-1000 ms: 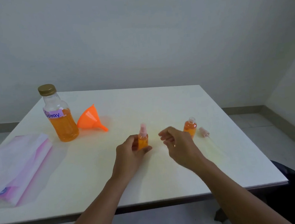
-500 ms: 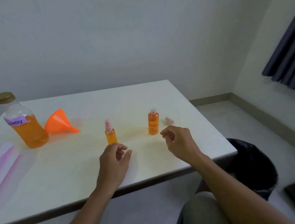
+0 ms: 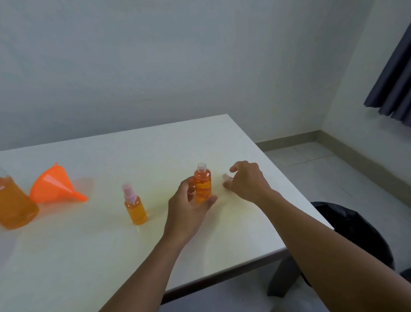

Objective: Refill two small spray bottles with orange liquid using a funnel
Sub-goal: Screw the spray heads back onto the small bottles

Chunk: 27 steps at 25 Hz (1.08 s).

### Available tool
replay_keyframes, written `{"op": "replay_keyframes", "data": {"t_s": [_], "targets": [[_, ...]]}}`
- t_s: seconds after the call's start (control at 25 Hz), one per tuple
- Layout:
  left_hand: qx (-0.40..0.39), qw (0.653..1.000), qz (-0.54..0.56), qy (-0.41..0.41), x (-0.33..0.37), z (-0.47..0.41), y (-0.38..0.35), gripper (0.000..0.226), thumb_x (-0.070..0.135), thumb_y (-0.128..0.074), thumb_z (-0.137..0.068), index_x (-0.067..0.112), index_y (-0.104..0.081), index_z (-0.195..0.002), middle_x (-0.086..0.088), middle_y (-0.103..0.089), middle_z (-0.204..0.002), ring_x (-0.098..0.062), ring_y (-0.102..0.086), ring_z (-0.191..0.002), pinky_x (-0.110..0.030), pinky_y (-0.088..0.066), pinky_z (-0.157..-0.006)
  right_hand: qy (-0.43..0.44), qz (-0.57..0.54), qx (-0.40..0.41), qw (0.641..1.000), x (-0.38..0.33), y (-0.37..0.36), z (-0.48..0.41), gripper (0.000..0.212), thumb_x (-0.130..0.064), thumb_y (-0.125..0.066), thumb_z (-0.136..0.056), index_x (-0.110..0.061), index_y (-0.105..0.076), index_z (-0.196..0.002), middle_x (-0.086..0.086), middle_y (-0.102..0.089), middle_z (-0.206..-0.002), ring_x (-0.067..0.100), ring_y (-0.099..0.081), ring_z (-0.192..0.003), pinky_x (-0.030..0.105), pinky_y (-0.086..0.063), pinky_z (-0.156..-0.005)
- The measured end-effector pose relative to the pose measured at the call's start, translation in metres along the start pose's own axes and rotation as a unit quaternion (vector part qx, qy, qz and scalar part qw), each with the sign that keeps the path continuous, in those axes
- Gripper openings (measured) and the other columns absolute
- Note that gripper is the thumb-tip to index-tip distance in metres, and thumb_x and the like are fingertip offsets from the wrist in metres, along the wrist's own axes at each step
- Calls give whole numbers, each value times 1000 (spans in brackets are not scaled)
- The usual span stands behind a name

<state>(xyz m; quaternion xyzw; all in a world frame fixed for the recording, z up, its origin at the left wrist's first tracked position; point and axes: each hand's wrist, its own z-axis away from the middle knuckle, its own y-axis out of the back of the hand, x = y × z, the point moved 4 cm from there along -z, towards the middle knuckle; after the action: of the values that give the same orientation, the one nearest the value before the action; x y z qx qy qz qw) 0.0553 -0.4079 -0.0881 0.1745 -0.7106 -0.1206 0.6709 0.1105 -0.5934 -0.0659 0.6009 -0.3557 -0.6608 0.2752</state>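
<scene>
Two small bottles of orange liquid stand on the white table (image 3: 89,258). The capped spray bottle (image 3: 134,207) with its pink spray head stands alone left of centre. My left hand (image 3: 188,206) wraps around the open uncapped bottle (image 3: 202,184), which is upright on the table. My right hand (image 3: 247,181) is just right of it, fingers curled over the loose pink spray cap (image 3: 225,177) lying on the table; whether they grip it is unclear. The orange funnel (image 3: 54,186) lies on its side at the left, beside the large bottle (image 3: 5,203) of orange liquid.
The table's right edge runs close to my right forearm. Below it on the floor sits a black bin bag (image 3: 353,232). A dark curtain (image 3: 405,81) hangs at the far right. A pale plastic-wrapped pack is barely visible at the left edge.
My left hand moved right from the capped bottle and closed around the uncapped one. My right hand reached forward onto the spray cap. The view shifted right.
</scene>
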Motion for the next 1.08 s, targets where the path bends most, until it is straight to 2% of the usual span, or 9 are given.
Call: {"op": "replay_keyframes", "data": {"t_s": [0.08,0.2,0.24,0.32,0.44,0.52,0.64,0.96,1.08], "targets": [[0,1000,18,-8,1,-5,0,54,45,-74,-82,28,-55,-130,10,-67,-119,-10,-63,-106,-25,-49,-86,-5,-49,-17,999,-2,3,-2,48,-43,-71,-89,-14,-65,-126,4,-67,-120,19,-64,-106,27,-48,-83],[-6,999,38,-17,3,-7,3,33,37,-71,-87,31,-59,-117,16,-67,-105,-4,-64,-97,-23,-53,-85,10,-243,-41,969,-18,24,7,35,-31,-68,-96,-14,-67,-126,0,-70,-103,18,-64,-94,30,-55,-84],[-6,999,37,-23,3,-5,5,31,37,-70,-88,35,-57,-116,19,-65,-103,-4,-63,-96,-22,-52,-86,33,-306,-35,951,-27,35,12,27,-24,-66,-97,-12,-69,-121,0,-70,-100,18,-63,-92,31,-56,-83],[3,999,33,-35,3,-2,9,32,39,-69,-88,38,-55,-116,18,-64,-105,-8,-63,-98,-24,-52,-88,92,-396,-20,913,-45,58,22,18,-12,-64,-98,-6,-71,-112,2,-71,-108,18,-63,-90,32,-56,-84],[10,999,22,-44,-2,4,15,42,42,-69,-87,29,-58,-126,9,-66,-117,-14,-65,-104,-33,-54,-95,152,-463,1,873,-72,87,38,13,-10,-67,-94,-8,-70,-107,7,-73,-115,18,-67,-89,31,-58,-85],[11,998,15,-56,-4,9,19,48,43,-68,-87,27,-57,-131,8,-65,-124,-13,-64,-108,-33,-53,-97,170,-462,19,870,-85,97,46,14,-9,-69,-93,-11,-69,-107,8,-75,-104,17,-68,-84,30,-60,-83],[18,998,3,-66,-1,14,24,51,42,-67,-87,25,-54,-134,11,-60,-124,-10,-60,-108,-29,-50,-98,185,-428,35,884,-92,101,52,16,-10,-70,-93,-11,-70,-110,9,-76,-94,16,-69,-78,30,-60,-82],[18,997,-4,-77,1,18,27,52,43,-67,-87,27,-53,-134,7,-61,-132,-9,-58,-111,-31,-49,-101,203,-375,38,904,-93,95,53,22,-10,-69,-94,-8,-69,-116,11,-76,-95,16,-71,-78,28,-60,-80],[15,997,10,-78,5,18,28,49,42,-67,-87,29,-54,-133,8,-61,-131,-8,-59,-109,-27,-48,-99,201,-322,-4,925,-87,80,53,30,-5,-68,-94,-14,-64,-122,6,-77,-98,19,-74,-87,33,-61,-82]]}}
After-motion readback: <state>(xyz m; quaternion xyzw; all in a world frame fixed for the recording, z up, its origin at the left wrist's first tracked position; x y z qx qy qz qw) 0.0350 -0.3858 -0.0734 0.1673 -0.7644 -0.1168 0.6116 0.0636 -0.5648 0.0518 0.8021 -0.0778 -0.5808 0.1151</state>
